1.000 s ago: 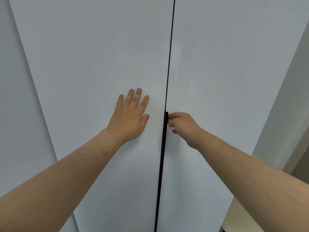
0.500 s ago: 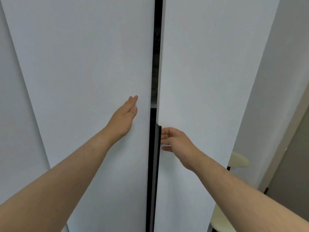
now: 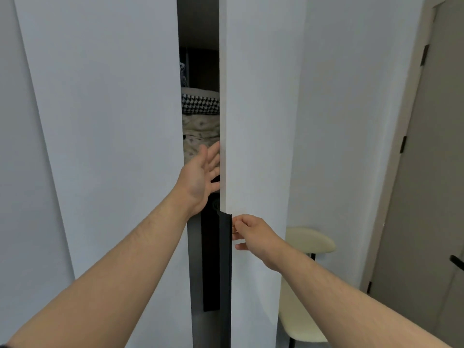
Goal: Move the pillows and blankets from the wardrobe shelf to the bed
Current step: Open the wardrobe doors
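Two tall white wardrobe doors stand in front of me, with a narrow gap between them. Through the gap I see stacked bedding: a black-and-white houndstooth pillow (image 3: 200, 103) on top of a beige floral blanket (image 3: 199, 136). My right hand (image 3: 253, 233) pinches the black vertical handle (image 3: 225, 267) on the edge of the right door (image 3: 258, 121). My left hand (image 3: 200, 177) is open, fingers spread, reaching into the gap with its fingertips at the right door's inner edge. The left door (image 3: 113, 121) is closed.
A cream chair (image 3: 308, 244) with black legs stands just right of the wardrobe, behind the swinging door. A beige room door (image 3: 431, 172) with black hinges and handle is at the far right. White wardrobe panels fill the left side.
The right door has swung further open, widening the gap and showing the bedding. My left hand has left the left door and moved into the gap. My right hand still holds the handle.
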Action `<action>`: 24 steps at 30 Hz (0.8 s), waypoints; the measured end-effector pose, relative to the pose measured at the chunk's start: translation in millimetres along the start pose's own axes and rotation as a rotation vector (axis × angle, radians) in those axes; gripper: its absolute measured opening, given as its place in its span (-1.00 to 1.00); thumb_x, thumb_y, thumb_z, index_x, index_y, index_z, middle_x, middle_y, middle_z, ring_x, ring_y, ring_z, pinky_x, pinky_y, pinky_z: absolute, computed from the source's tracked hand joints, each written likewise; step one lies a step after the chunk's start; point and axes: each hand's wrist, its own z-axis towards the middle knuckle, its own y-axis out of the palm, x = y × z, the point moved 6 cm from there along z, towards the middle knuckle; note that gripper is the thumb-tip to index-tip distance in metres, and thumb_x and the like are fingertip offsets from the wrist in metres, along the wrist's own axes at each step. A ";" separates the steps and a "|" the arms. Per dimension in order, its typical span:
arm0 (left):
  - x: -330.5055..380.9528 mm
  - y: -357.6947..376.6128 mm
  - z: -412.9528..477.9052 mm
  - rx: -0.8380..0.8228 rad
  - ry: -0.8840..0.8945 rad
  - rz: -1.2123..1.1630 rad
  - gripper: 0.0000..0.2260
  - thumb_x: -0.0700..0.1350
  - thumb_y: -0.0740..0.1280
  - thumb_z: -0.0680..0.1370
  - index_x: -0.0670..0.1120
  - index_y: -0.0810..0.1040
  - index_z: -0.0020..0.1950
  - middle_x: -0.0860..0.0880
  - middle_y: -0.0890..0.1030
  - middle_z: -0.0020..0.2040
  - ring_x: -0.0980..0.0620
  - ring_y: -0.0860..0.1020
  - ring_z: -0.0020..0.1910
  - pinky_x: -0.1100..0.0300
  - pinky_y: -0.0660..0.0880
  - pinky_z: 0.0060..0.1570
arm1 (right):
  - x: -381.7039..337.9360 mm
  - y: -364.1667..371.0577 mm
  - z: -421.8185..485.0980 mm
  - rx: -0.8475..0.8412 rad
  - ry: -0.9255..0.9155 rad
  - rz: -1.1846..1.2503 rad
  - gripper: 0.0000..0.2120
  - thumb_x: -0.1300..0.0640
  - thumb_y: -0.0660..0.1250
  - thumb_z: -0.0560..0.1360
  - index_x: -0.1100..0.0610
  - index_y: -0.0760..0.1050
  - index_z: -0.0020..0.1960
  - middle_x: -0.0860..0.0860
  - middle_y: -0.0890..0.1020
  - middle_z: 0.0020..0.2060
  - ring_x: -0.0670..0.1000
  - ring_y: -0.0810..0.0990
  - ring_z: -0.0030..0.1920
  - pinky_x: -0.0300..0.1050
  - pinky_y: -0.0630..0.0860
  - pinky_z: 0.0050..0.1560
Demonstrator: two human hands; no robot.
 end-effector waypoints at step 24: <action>-22.2 214.3 -35.1 -0.167 0.076 0.204 -0.57 0.13 -0.07 0.65 0.14 0.20 0.52 0.16 0.33 0.46 0.14 0.28 0.42 -0.02 0.33 0.31 | 36.9 -182.8 -108.9 0.271 -0.009 -0.104 -0.76 0.19 0.21 0.59 0.08 0.50 -0.24 0.08 0.65 -0.19 0.02 0.64 -0.15 -0.12 0.56 -0.15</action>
